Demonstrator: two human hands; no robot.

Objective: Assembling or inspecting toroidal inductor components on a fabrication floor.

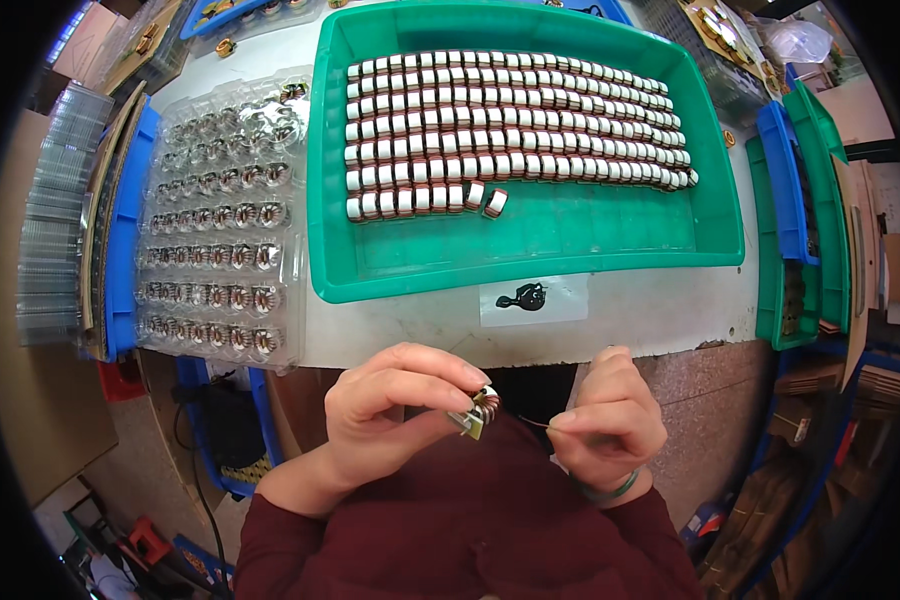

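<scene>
Left hand [380, 405]: lower centre of the frame, its fingers closed on a small wound coil.
Coil in hand [486, 403]: a copper-and-white ring held between thumb and fingertips, just above the front edge of the tabletop's dark gap, with a yellow-green piece [475, 429] at its underside.
Right hand [612, 415]: lower centre, right of the coil and apart from it; thumb and fingers pinch a thin wire [533, 421] that points toward the coil. Whether the two join is too fine to tell.
Wrist and clothing: a green band [626, 484] on the right wrist; a maroon top [470, 510] fills the bottom centre.
Green bin [570, 228]: upper centre, on a pale tabletop [660, 315], holding long rows of white-topped parts [468, 165]; the nearest row is shorter, its right-end piece tilted.
Clear plastic tray [296, 270]: left of the bin, coils [267, 215] seated in its pockets.
Paper [572, 300]: below the bin, white, bearing a black shape.
Far left: a stack of clear trays [50, 220] beside a blue bin [130, 240].
</scene>
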